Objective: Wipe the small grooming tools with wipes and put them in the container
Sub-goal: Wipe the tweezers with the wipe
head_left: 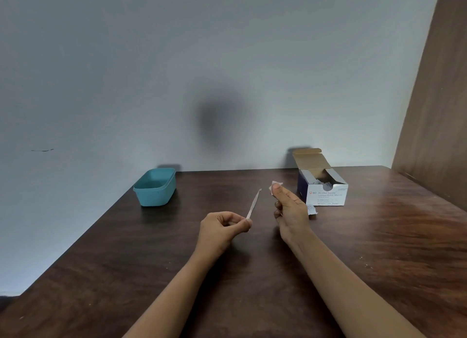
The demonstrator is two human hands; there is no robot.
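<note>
Two hands are over the dark wooden worktop (pixel 151 262). The left hand (pixel 222 226) has its grip narrowed to a pinch on the lower end of a slim grooming tool (pixel 253 204), which slants up and to the right, its tip just short of the wipe (pixel 273 186). The right hand (pixel 290 209) grips that small white wipe at its fingertips (thumb pressed on it). The teal container (pixel 156 197) sits well apart at the far left; an open box of alcohol swabs (pixel 326 196) stands at the right, a torn wrapper (pixel 312 209) beside it

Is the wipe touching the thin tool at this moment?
No, the wipe in the right hand is apart from the thin tool, which the left hand pinches by its near end.
</note>
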